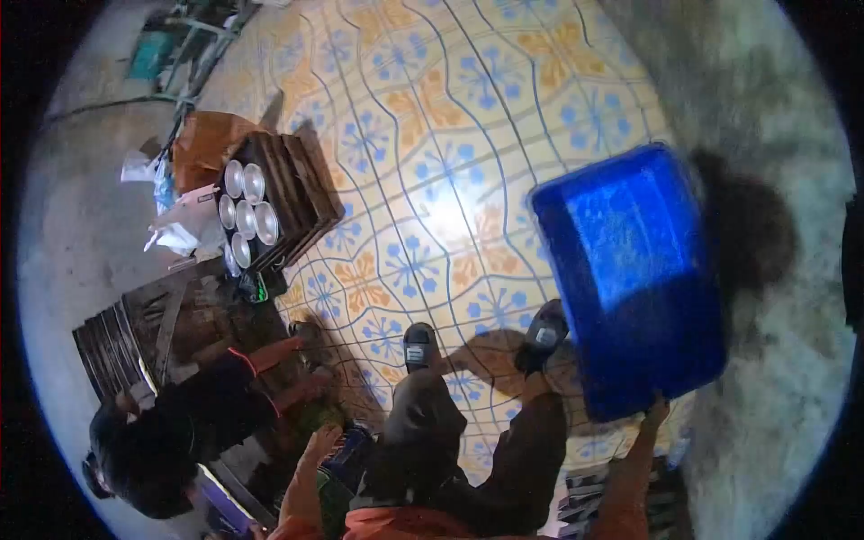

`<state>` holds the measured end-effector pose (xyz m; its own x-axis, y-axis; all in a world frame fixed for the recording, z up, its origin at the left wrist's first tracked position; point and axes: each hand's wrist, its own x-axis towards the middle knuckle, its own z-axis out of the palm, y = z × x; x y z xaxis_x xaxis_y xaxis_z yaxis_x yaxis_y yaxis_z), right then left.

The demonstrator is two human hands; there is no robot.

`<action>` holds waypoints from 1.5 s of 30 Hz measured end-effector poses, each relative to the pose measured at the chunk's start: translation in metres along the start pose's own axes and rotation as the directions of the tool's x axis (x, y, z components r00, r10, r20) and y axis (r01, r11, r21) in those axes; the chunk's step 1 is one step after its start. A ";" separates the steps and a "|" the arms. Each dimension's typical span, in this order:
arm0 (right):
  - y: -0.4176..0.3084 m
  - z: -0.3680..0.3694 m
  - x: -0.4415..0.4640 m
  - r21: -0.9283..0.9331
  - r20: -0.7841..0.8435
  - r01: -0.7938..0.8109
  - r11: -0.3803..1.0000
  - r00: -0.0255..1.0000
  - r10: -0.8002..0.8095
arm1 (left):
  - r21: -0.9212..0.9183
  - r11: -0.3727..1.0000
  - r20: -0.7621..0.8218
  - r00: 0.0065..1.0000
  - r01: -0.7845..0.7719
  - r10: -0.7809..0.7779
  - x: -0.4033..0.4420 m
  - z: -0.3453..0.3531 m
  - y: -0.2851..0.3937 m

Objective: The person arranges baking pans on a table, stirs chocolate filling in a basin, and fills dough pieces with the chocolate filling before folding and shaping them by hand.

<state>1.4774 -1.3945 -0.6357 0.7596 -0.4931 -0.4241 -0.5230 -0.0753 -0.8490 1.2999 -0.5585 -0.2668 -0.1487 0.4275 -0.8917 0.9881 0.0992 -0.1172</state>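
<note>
A large blue tub [643, 270] lies at the right, its inside showing, partly lit and partly in shadow. My right hand [659, 411] grips the tub's near rim at the lower right. At the lower left, my left hand [326, 441] is beside a dark blue container [351, 454], close to some green material. Its fingers are small and dim, and whether it holds anything is unclear.
Another person [171, 432] in dark clothes is at the lower left, near dark stacked boards [112, 351]. Several round metal tins [253, 184] top a dark stack [301, 193]. Brown paper [211, 144] lies behind it. Dark slatted objects [585, 504] are at the bottom right.
</note>
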 end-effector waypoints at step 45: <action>-1.247 1.349 -0.061 -0.227 0.441 0.789 0.570 0.605 -0.663 | -0.964 0.209 -0.161 0.987 -0.163 0.027 0.056 -0.469 0.653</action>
<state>2.6047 -0.1017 0.0237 0.9769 0.1332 0.1672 0.2136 -0.6291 -0.7474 1.9192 -0.0481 -0.1881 -0.1265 0.5690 -0.8125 0.1938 0.8175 0.5423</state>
